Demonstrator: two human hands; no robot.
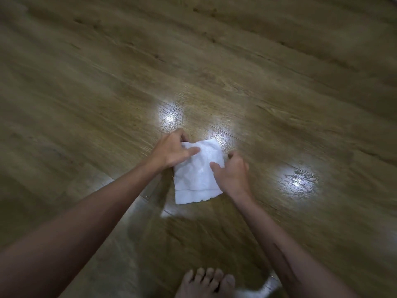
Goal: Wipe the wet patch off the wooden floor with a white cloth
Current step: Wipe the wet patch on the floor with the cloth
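From the head camera I read no brand, label or writing anywhere. Much of the frame is smeared by motion blur, so the grain of the wooden floor (279, 61) goes soft toward the edges. I cannot pick out a wet patch for certain: three bright glare spots (170, 117) shine on the glossy planks, and their speckled look could be moisture or only reflection. The white cloth (197, 173), a crumpled, roughly square piece with a ragged near edge, is held between both hands just above the floor, its shadow below it. My left hand (171, 151) grasps its far-left corner, thumb lying over the fabric. My right hand (233, 173) pinches its right edge, fingers curled behind. A bare foot (206, 284) is cut off by the bottom edge.
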